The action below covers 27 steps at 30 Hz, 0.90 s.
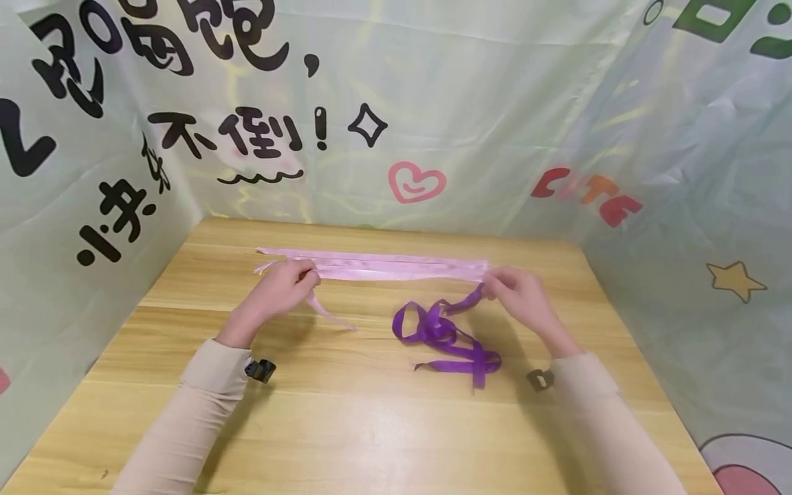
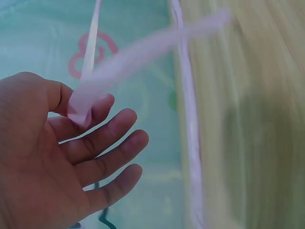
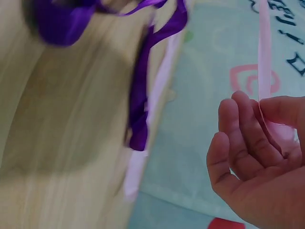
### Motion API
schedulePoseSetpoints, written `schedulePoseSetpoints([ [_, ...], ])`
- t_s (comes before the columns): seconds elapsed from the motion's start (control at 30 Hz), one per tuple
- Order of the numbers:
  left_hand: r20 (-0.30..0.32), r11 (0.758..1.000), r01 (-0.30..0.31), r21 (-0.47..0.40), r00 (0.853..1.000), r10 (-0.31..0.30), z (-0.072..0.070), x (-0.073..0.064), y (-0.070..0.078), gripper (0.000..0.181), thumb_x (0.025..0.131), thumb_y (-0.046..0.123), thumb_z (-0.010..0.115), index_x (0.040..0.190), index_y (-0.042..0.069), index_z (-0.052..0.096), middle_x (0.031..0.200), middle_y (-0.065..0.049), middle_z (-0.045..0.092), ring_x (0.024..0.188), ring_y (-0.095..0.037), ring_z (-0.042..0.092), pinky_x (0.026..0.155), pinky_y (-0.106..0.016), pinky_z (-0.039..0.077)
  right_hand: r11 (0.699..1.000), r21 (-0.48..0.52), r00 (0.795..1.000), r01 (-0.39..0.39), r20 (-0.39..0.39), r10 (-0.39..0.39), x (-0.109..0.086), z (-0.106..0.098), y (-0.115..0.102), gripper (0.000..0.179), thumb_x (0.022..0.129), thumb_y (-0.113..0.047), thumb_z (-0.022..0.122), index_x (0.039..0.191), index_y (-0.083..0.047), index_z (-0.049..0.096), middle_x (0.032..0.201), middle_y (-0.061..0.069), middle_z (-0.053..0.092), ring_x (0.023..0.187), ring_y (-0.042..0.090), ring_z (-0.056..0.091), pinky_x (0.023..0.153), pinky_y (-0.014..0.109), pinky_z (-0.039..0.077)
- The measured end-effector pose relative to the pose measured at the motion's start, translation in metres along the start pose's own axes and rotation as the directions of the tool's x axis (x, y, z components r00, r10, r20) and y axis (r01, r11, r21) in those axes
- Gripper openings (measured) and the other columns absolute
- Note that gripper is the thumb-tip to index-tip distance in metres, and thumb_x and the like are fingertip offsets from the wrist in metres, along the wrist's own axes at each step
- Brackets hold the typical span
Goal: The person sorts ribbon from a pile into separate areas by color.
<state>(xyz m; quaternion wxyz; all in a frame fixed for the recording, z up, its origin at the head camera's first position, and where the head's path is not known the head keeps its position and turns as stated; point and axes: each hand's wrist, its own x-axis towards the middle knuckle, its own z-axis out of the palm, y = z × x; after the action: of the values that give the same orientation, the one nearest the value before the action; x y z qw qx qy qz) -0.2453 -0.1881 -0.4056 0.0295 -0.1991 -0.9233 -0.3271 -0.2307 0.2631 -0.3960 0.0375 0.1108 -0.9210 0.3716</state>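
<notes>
Glare pooled on my table [image 1: 383, 440] at six o'clock; soft shadows lay beside my sleeves [image 1: 179, 426]; the pink ribbon end [image 2: 155, 47] blurred toward one o'clock in my left-wrist view.

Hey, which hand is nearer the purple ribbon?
Right. The right hand is close to the far end of the purple ribbon; the left hand is farther away, off to its left.

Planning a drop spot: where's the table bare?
Widest: table between the sleeves, nearer than the purple ribbon. Also bare: outside the left sleeve, to the table's edge. Crowded: left hand to right hand, pink ribbon stretched between, purple near the right.
</notes>
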Motion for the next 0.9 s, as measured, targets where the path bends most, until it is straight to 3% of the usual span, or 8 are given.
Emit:
schedulePoseSetpoints([
  [0.1, 0.008, 0.999, 0.045, 0.008, 0.999, -0.045, -0.002, -0.001, -0.014, 0.029, 0.102, 0.013, 0.043, 0.076, 0.011, 0.054, 0.065, 0.0, 0.044, 0.06, -0.017, 0.039, 0.066, -0.033, 0.036, 0.999, 0.002, 0.999, -0.039, 0.004, 0.039, 0.006, 0.002, 0.008, 0.035, 0.109, -0.031, 0.056, 0.114, -0.002, 0.075, 0.106, 0.023, 0.077, 0.1, 0.037, 0.073, 0.093, 0.05, 0.055],
  [0.17, 0.021, 0.996, 0.086, -0.006, 0.996, -0.086, -0.005, -0.002, -0.022, 0.029, 0.103, 0.014, 0.042, 0.076, 0.011, 0.053, 0.061, 0.0, 0.046, 0.056, -0.015, 0.048, 0.066, -0.033, 0.036, 0.998, -0.002, 0.998, -0.061, 0.003, 0.061, 0.01, 0.003, 0.013, 0.035, 0.109, -0.029, 0.055, 0.115, 0.0, 0.074, 0.109, 0.023, 0.077, 0.104, 0.037, 0.072, 0.096, 0.053, 0.054],
  [0.33, 0.009, 0.99, 0.139, -0.02, 0.99, -0.139, -0.009, -0.004, -0.043, 0.028, 0.102, 0.015, 0.043, 0.077, 0.01, 0.055, 0.061, 0.0, 0.048, 0.057, -0.016, 0.049, 0.066, -0.033, 0.037, 0.995, 0.001, 0.995, -0.103, -0.008, 0.103, 0.02, 0.008, 0.023, 0.037, 0.109, -0.029, 0.053, 0.115, 0.002, 0.073, 0.112, 0.021, 0.076, 0.108, 0.036, 0.067, 0.097, 0.048, 0.051],
  [0.4, 0.002, 0.988, 0.155, -0.02, 0.988, -0.155, -0.011, -0.004, -0.05, 0.028, 0.102, 0.014, 0.044, 0.077, 0.009, 0.055, 0.065, 0.0, 0.047, 0.061, -0.017, 0.042, 0.066, -0.033, 0.037, 0.995, 0.0, 0.995, -0.102, -0.01, 0.102, 0.023, 0.01, 0.026, 0.038, 0.109, -0.029, 0.053, 0.118, 0.003, 0.072, 0.114, 0.023, 0.075, 0.108, 0.038, 0.067, 0.097, 0.049, 0.052],
  [0.57, -0.013, 0.975, 0.217, -0.036, 0.976, -0.218, -0.014, -0.006, -0.066, 0.028, 0.101, 0.015, 0.044, 0.079, 0.008, 0.06, 0.067, -0.002, 0.056, 0.063, -0.018, 0.048, 0.066, -0.033, 0.04, 0.996, -0.011, 0.996, -0.089, -0.011, 0.089, 0.026, 0.016, 0.031, 0.038, 0.109, -0.027, 0.055, 0.125, 0.004, 0.07, 0.12, 0.027, 0.073, 0.113, 0.043, 0.068, 0.104, 0.057, 0.052],
  [0.77, -0.066, 0.962, 0.273, -0.019, 0.96, -0.273, -0.016, -0.009, -0.082, 0.029, 0.1, 0.017, 0.044, 0.071, 0.011, 0.047, 0.062, 0.001, 0.043, 0.059, -0.019, 0.039, 0.062, -0.033, 0.035, 0.995, -0.06, 0.996, -0.084, 0.015, 0.085, 0.031, 0.022, 0.037, 0.034, 0.109, -0.026, 0.055, 0.114, 0.002, 0.074, 0.11, 0.023, 0.076, 0.104, 0.039, 0.069, 0.1, 0.056, 0.052],
  [0.9, -0.068, 0.957, 0.29, -0.018, 0.954, -0.291, -0.016, -0.011, -0.087, 0.03, 0.099, 0.017, 0.045, 0.07, 0.012, 0.043, 0.062, 0.0, 0.039, 0.058, -0.019, 0.038, 0.061, -0.033, 0.034, 0.991, -0.121, 0.996, -0.05, 0.07, 0.059, 0.033, 0.024, 0.041, 0.027, 0.108, -0.022, 0.058, 0.108, -0.001, 0.076, 0.101, 0.019, 0.076, 0.096, 0.032, 0.068, 0.094, 0.053, 0.052],
])
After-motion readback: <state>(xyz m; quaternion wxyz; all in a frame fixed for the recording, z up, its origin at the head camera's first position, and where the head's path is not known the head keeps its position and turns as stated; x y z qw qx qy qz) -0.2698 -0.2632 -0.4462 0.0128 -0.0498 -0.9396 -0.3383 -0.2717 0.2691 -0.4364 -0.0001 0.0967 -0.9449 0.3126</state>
